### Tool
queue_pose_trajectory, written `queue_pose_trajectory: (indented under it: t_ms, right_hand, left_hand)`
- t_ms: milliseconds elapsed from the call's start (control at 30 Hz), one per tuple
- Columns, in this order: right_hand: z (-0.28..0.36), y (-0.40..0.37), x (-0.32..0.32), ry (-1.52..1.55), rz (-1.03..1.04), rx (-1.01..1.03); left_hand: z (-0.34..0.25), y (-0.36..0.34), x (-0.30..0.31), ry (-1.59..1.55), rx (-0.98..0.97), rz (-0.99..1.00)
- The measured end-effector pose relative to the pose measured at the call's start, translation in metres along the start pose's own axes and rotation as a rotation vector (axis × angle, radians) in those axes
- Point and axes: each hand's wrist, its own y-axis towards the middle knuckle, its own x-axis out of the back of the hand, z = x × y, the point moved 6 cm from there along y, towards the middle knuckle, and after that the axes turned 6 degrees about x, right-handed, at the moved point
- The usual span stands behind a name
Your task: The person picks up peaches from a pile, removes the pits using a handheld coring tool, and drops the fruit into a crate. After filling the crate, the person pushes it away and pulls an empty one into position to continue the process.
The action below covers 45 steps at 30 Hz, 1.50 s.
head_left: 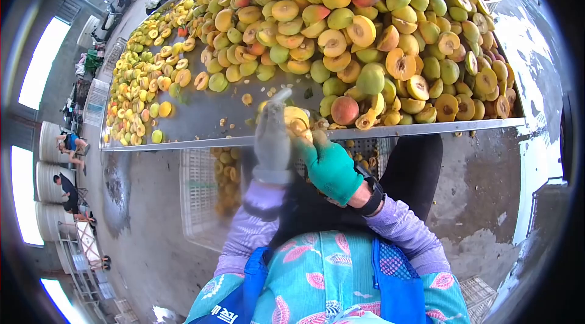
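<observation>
Metal surface (201, 143) carries steep fruit heap (361, 30); knocking low pieces could start slide over near rim. Crate (196, 202) underneath, off to left; fruit dropped wide might miss it. Left hand (272, 141), grey-gloved, raised, blurred: cannot tell opening or grip. Right hand (333, 172), green-gloved, fingers partly closed, pinching cut fruit (297, 119) above near rim; juicy flesh might slip if pinch loosens.

wide fisheye view, frame corners black, edges bend hard. bright daylight overall; openings at left blow out to white. strong glare on wet floor (536, 68) at right. soft shadow under table (201, 143). fruit (402, 63) reads sharp, left hand (272, 138) has motion blur.
</observation>
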Motion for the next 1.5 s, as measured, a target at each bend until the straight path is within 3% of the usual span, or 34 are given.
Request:
queue_pose_trajectory:
  t_ms: [67, 133, 167, 267, 367, 433, 600, 633, 733, 767, 800, 867, 900, 1000, 1067, 1167, 1267, 1300, 1333, 1400, 1467, 1500]
  right_hand:
    - [-0.011, -0.002, -0.006, 0.018, 0.005, -0.038]
    - [-0.021, -0.004, -0.01, 0.071, -0.009, -0.045]
    - [-0.021, -0.006, -0.01, 0.096, -0.025, -0.045]
    - [-0.027, -0.009, -0.015, 0.182, -0.05, -0.06]
    - [-0.038, -0.008, -0.019, 0.233, 0.004, -0.057]
    - [-0.038, -0.008, -0.013, 0.189, 0.08, 0.005]
    - [-0.042, -0.018, -0.031, 0.503, -0.044, 0.017]
    - [-0.045, -0.021, -0.029, 0.513, -0.036, -0.009]
    - [-0.03, -0.027, -0.013, 0.57, 0.112, -0.131]
    - [-0.037, -0.031, -0.024, 0.716, 0.187, -0.175]
    - [-0.036, -0.032, -0.032, 0.854, 0.26, -0.231]
    - [-0.02, -0.05, -0.049, 1.512, 0.418, -0.688]
    - [-0.018, -0.05, -0.049, 1.657, 0.527, -0.53]
    - [-0.015, -0.047, -0.043, 1.437, 0.48, -0.503]
    - [-0.01, -0.044, -0.046, 1.454, 0.493, -0.501]
    - [0.015, -0.05, -0.044, 1.651, 0.538, -0.57]
    - [0.016, -0.052, -0.051, 1.741, 0.595, -0.549]
    - [0.016, -0.051, -0.052, 1.548, 0.568, -0.52]
    - [-0.005, -0.052, -0.054, 1.085, 0.368, -0.452]
    - [0.007, -0.059, -0.055, 1.189, 0.387, -0.558]
    - [0.032, -0.059, -0.053, 1.894, 0.739, -0.624]
    - [0.038, -0.059, -0.05, 1.956, 0.741, -0.678]
  left_hand:
    - [0.001, -0.006, -0.006, -0.193, 0.174, -0.001]
    - [0.001, -0.01, -0.009, -0.207, 0.188, 0.013]
    - [-0.009, -0.013, -0.01, 0.075, 0.012, 0.001]
    - [-0.016, -0.019, -0.015, 0.104, -0.053, -0.068]
    - [-0.001, -0.023, -0.015, -0.056, 0.083, -0.108]
    - [-0.02, -0.024, -0.014, 0.24, -0.114, -0.045]
    - [-0.005, -0.025, -0.023, -0.13, 0.205, -0.021]
    - [0.01, -0.026, -0.023, -0.322, 0.136, 0.088]
    - [-0.021, -0.02, -0.02, 0.025, 0.009, 0.283]
    - [-0.021, -0.017, -0.027, 0.714, -0.432, 0.362]
    - [-0.01, -0.014, -0.023, 0.303, -0.135, 0.343]
    - [0.012, -0.023, -0.04, -0.539, 0.425, 0.276]
    - [0.011, -0.024, -0.039, -0.424, 0.494, 0.265]
    - [-0.01, -0.019, -0.035, -0.284, 0.408, 0.326]
    - [-0.012, -0.016, -0.033, -0.289, 0.15, 0.308]
    - [-0.016, -0.021, -0.024, -0.388, 0.258, 0.34]
    - [-0.028, -0.022, -0.016, -0.354, 0.204, 0.339]
    - [-0.034, -0.024, -0.015, -0.423, 0.217, 0.347]
    - [-0.031, -0.028, -0.013, -0.436, 0.246, 0.379]
    - [-0.027, -0.029, -0.015, -0.468, 0.293, 0.448]
    - [-0.04, -0.034, -0.012, -0.501, 0.302, 0.393]
    - [-0.051, -0.037, -0.011, -0.61, 0.34, 0.363]
